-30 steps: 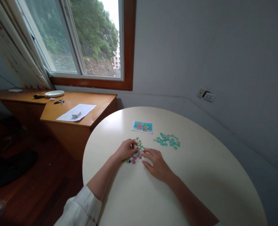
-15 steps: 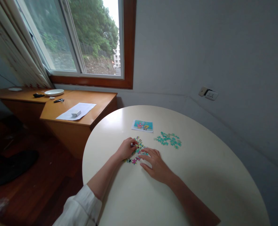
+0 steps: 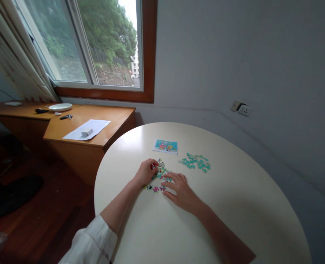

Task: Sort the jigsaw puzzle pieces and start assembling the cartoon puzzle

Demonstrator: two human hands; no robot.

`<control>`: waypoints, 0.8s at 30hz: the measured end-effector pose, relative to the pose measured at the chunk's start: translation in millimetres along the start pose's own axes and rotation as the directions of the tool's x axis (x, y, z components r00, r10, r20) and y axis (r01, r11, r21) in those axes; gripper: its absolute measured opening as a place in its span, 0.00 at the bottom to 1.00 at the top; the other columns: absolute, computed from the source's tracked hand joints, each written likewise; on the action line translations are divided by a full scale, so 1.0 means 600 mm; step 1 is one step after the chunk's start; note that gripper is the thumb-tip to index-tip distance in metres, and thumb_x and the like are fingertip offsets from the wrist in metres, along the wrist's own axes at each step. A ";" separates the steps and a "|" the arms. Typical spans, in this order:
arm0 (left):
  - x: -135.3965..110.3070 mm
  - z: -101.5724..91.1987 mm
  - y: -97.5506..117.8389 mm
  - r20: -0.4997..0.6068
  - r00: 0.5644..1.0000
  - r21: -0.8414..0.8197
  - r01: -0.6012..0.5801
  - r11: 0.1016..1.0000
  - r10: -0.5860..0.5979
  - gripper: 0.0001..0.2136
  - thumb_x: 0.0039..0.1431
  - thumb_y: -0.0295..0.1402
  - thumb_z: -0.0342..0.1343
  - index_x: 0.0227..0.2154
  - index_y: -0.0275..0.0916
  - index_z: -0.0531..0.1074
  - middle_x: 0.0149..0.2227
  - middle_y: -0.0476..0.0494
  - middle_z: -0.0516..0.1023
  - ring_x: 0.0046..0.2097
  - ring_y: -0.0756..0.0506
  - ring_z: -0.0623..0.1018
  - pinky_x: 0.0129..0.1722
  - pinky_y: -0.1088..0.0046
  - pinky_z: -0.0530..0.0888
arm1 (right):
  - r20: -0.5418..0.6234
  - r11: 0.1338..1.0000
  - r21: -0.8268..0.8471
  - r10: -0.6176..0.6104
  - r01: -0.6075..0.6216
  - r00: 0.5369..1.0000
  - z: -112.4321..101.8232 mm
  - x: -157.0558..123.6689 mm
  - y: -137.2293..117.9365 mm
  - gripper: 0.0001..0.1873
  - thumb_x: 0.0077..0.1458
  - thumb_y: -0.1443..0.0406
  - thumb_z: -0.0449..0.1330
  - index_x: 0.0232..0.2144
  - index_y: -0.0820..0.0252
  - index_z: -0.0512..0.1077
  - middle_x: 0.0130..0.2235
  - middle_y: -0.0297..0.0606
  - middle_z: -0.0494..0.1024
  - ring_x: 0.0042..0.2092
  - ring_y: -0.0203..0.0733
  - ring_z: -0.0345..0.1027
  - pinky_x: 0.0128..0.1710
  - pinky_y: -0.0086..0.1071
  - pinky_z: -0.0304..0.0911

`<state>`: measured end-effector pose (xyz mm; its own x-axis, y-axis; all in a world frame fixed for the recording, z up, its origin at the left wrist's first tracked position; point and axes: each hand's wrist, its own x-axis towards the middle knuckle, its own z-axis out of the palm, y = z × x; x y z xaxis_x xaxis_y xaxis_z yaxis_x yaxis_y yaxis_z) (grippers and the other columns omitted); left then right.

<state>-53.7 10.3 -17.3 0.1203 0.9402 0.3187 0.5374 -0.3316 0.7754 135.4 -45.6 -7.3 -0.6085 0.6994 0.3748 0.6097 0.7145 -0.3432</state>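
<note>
A loose pile of multicoloured jigsaw puzzle pieces [image 3: 156, 189] lies on the pale round table [image 3: 162, 231], between my two hands. At the pile's left edge, my left hand [image 3: 146, 171] has its thumb and forefinger closed together in a pinch; whatever is between the tips is too small to make out. My right hand [image 3: 182, 191] rests over the right side of the pile, fingers spread and thumb apart, its fingertips hiding some pieces. Further right is a separate group of teal puzzle pieces [image 3: 196, 162]. Behind the pile lies a picture card [image 3: 165, 146] with pink and yellow cartoon figures.
A wooden desk [image 3: 118, 119] stands at the left below the window, holding a white plate [image 3: 60, 107], a paper sheet [image 3: 99, 127] and a small white box [image 3: 87, 132]. The wall carries a socket [image 3: 245, 110] at the right.
The view has shifted slightly. My left thumb and forefinger have drawn together at the pile's edge, while my right hand stays spread over the pieces.
</note>
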 end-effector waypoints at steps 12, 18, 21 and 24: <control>0.012 0.000 0.002 -0.028 0.978 -0.622 0.145 0.770 -0.207 0.10 0.36 0.33 0.63 0.22 0.34 0.70 0.20 0.50 0.73 0.24 0.52 0.72 0.26 0.77 0.67 | -0.074 0.995 0.014 -0.101 0.102 0.992 0.004 -0.001 0.004 0.06 0.55 0.65 0.56 0.35 0.54 0.73 0.47 0.39 0.73 0.50 0.43 0.63 0.49 0.41 0.52; 0.011 -0.001 0.005 -0.012 0.970 -0.612 0.186 0.769 -0.243 0.13 0.33 0.36 0.66 0.21 0.35 0.70 0.20 0.50 0.74 0.24 0.51 0.73 0.25 0.77 0.68 | -0.144 0.990 0.015 -0.134 0.137 0.981 0.004 0.003 0.002 0.08 0.57 0.68 0.53 0.32 0.57 0.72 0.42 0.40 0.76 0.46 0.41 0.66 0.47 0.40 0.55; 0.010 0.000 0.005 -0.010 0.967 -0.608 0.195 0.770 -0.253 0.13 0.33 0.36 0.65 0.22 0.35 0.69 0.19 0.50 0.73 0.24 0.51 0.73 0.24 0.77 0.67 | -0.159 0.991 0.037 -0.122 0.129 0.980 0.001 0.005 0.000 0.08 0.57 0.69 0.51 0.31 0.59 0.71 0.39 0.40 0.76 0.44 0.41 0.67 0.45 0.38 0.57; 0.009 0.001 0.006 -0.011 0.967 -0.599 0.197 0.776 -0.253 0.12 0.34 0.35 0.64 0.22 0.35 0.69 0.20 0.50 0.74 0.24 0.51 0.73 0.24 0.77 0.68 | -0.181 0.995 0.060 -0.073 0.085 0.981 -0.001 0.006 0.001 0.10 0.58 0.69 0.49 0.30 0.60 0.70 0.34 0.40 0.76 0.39 0.41 0.68 0.40 0.35 0.60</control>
<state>-50.6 14.4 -13.1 -0.0288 0.9926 0.1178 -0.0592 -0.1193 0.9911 134.2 -42.6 -5.5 -0.5492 0.6306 0.5484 0.5246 0.7709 -0.3612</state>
